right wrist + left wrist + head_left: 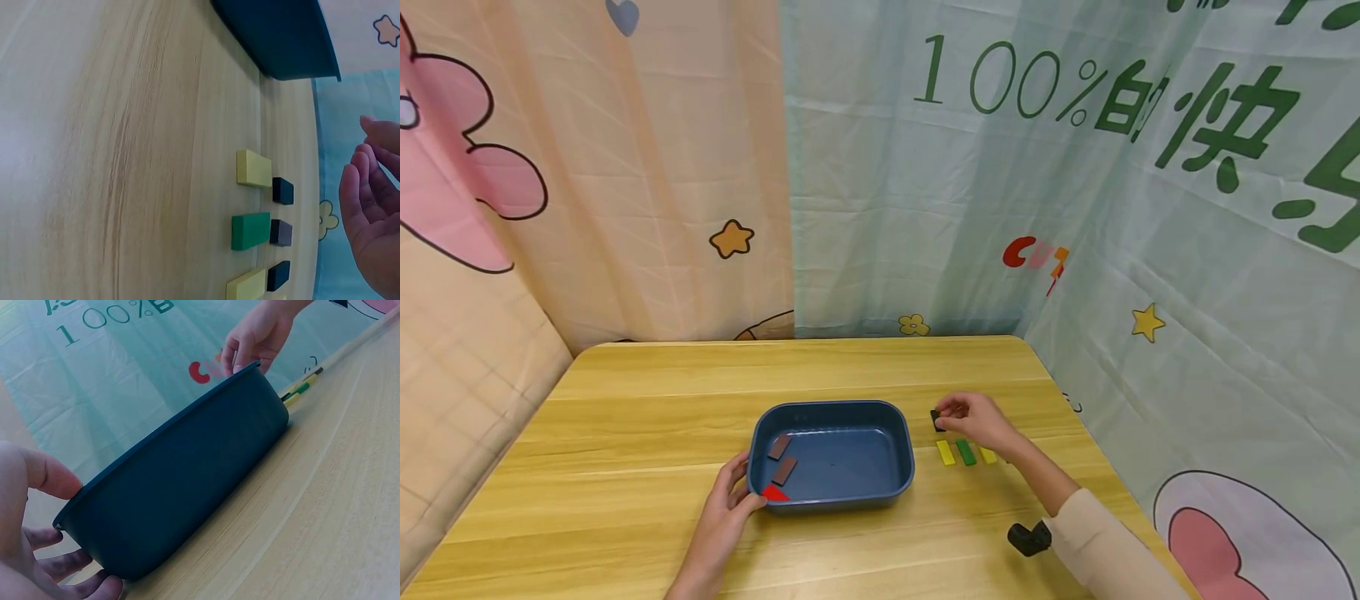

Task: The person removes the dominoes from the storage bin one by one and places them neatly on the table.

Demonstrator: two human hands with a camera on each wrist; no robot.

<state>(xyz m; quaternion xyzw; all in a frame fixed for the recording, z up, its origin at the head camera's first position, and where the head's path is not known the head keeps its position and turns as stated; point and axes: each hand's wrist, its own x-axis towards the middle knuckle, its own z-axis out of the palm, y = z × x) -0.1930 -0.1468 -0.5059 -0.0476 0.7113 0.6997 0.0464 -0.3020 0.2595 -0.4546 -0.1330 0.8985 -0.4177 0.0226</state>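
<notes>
The left hand (724, 504) grips the near-left corner of a blue plastic basin (831, 506), thumb on its rim and fingers beneath it on the outer wall. Two brown blocks (785, 471) and a red block (774, 493) lie inside along the basin's left side. To the right of the basin, the right hand (977, 418) hovers over small blocks with its fingers loosely bent; the right wrist view shows nothing held between them. Below it are a black block (282, 190), a dark brown block (280, 232), a green block (250, 231) and a yellow block (254, 168).
Another black block (278, 275) and a second yellow block (246, 285) continue the two rows. A black wrist camera (1030, 539) is by the right sleeve. Printed curtains (880, 208) stand behind the wooden table (625, 417).
</notes>
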